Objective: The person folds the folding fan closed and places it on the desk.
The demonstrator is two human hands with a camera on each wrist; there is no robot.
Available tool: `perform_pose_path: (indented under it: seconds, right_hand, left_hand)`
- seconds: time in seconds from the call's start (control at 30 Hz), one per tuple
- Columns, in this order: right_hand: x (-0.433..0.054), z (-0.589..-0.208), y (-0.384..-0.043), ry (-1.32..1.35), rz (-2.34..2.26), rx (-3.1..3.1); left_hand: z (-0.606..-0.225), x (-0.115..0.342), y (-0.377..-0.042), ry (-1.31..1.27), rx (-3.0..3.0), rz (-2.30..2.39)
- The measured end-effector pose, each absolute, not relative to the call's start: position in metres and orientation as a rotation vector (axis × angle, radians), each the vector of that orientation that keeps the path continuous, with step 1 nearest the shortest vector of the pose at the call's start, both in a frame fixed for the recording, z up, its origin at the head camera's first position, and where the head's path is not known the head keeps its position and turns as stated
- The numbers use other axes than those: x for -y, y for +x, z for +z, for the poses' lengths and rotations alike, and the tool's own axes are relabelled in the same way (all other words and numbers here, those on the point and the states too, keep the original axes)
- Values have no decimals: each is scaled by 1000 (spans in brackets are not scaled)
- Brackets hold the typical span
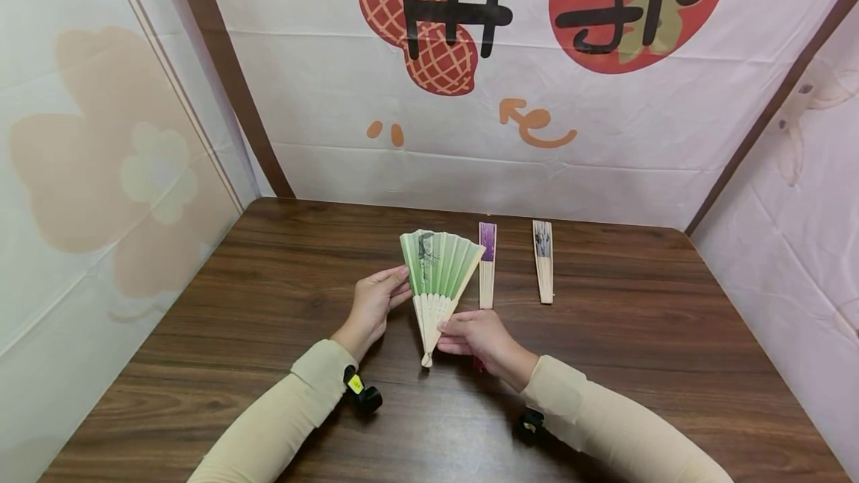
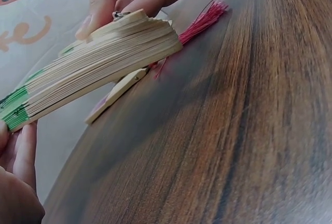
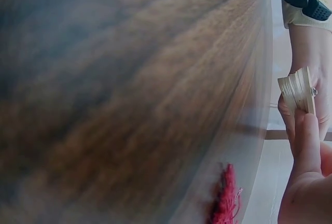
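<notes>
A folding fan (image 1: 446, 267) with a green leaf and pale ribs is partly spread, tilted up over the table. My left hand (image 1: 372, 308) pinches the left edge of its leaf between thumb and fingers. Low on the right outer rib, near the rivet end, my right hand (image 1: 483, 334) holds the fan with thumb and fingers. The left wrist view shows the stacked ribs (image 2: 104, 58) edge-on between both hands. Just beyond the right hand lies a folded purple fan (image 1: 488, 267), its lower end hidden by that hand. A red tassel (image 2: 205, 24) lies on the table there.
Right of the purple fan lies another folded fan (image 1: 543, 263) with a grey and black leaf. All are on a dark wood-grain table (image 1: 282, 267). Printed fabric walls (image 1: 322, 95) stand at the back and sides.
</notes>
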State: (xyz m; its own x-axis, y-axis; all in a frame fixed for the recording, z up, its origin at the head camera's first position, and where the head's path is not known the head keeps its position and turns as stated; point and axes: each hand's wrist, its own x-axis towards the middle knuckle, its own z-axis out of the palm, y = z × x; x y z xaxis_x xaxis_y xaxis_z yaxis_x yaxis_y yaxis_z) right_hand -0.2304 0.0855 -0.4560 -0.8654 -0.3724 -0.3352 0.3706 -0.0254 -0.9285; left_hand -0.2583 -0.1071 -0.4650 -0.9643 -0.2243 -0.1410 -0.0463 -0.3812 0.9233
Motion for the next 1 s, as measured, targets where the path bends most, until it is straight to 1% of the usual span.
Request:
perform_pose_path:
  seconds: [0.77,1.0]
  right_hand:
    - [-84,-457,-229,-33,-1887,-1789]
    - [-85,-456,-230,-56,-1867,-1798]
  left_hand:
    - [-460,102,-256,384,1725,-2500]
    - [-461,102,-256,341,1757,-2493]
